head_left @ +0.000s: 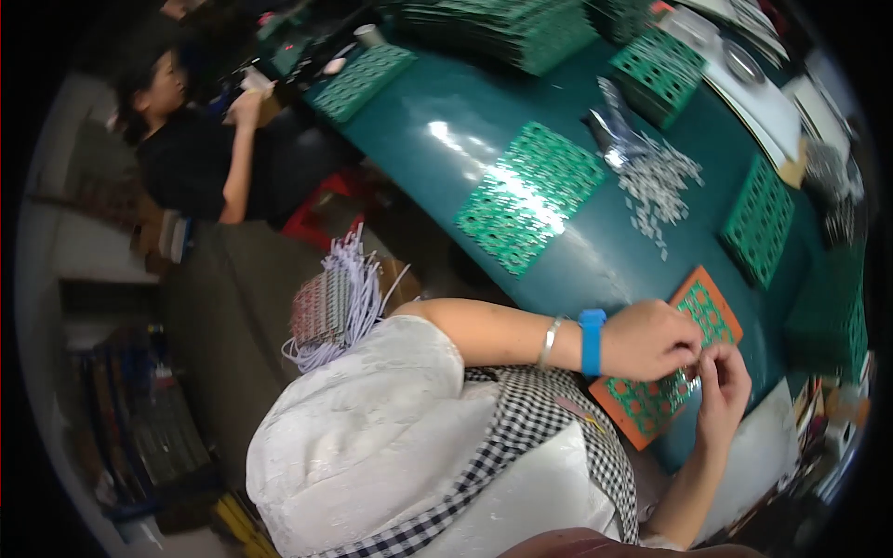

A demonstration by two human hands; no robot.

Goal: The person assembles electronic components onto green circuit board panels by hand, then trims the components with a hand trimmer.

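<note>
My left hand, with a blue wristband and a silver bangle on its arm, reaches over a green circuit board panel. The panel lies on an orange board near the table's edge. Its fingers are closed and bent down toward the panel's middle. Close beside it, almost fingertip to fingertip, my right hand is pinched with thumb and finger together. Whatever is between the fingers of either hand is too small or hidden to name. My hands cover the middle of the panel.
On the green table lie a shiny board panel, a heap of small white parts by a plastic bag, and stacked panels. Bundled white cables stand left, below the table edge. Another person sits far left.
</note>
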